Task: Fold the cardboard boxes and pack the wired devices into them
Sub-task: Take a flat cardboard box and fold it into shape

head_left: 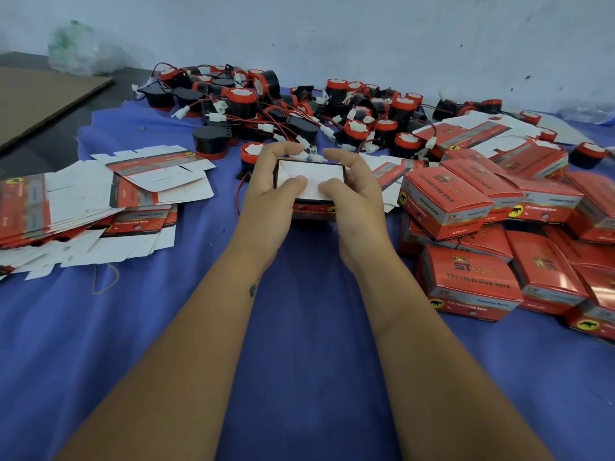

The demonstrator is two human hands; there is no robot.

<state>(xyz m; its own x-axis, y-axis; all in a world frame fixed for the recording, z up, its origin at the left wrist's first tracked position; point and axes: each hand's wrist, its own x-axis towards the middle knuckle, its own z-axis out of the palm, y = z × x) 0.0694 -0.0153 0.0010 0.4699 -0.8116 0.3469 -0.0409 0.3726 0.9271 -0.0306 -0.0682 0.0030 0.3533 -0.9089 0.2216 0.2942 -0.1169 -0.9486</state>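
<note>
Gripping one red box (311,207), both hands' fingers (283,149) clamped round it, white inner flaps showing

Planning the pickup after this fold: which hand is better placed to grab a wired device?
Probably the left hand. Both hands grip the box, but the nearest loose device lies just beyond the left fingers; the right hand sits nearer the packed boxes.

surface: blue cloth (299,327) | far middle: heap of red-and-black wired devices (299,108) | left: fanned stack of flat boxes (83,207) | right: pile of folded red boxes (499,244) | far left: brown cardboard sheet (43,98), plastic bag (76,51)
</note>
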